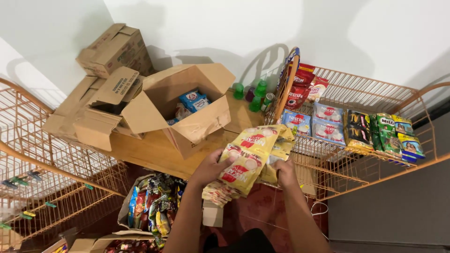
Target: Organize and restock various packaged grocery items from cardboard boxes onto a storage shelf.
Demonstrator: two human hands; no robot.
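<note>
My left hand (pixel 211 166) and my right hand (pixel 284 171) both hold a chain of yellow sachet packs (pixel 251 157) with red and white print. The chain hangs folded between them, its lower end drooping below my left hand. I hold it just in front of an orange wire rack (pixel 356 84), whose shelf carries rows of sachet strips in blue, black, green and red. An open cardboard box (pixel 187 105) with blue packets inside stands to the left of my hands on a wooden surface (pixel 145 150).
More cardboard boxes (pixel 110 49) are stacked against the white wall at the left. Green bottles (pixel 255 96) stand by the rack's end. A second orange wire rack (pixel 42 154) is at the left. An open box of mixed snack packets (pixel 152 206) lies on the floor.
</note>
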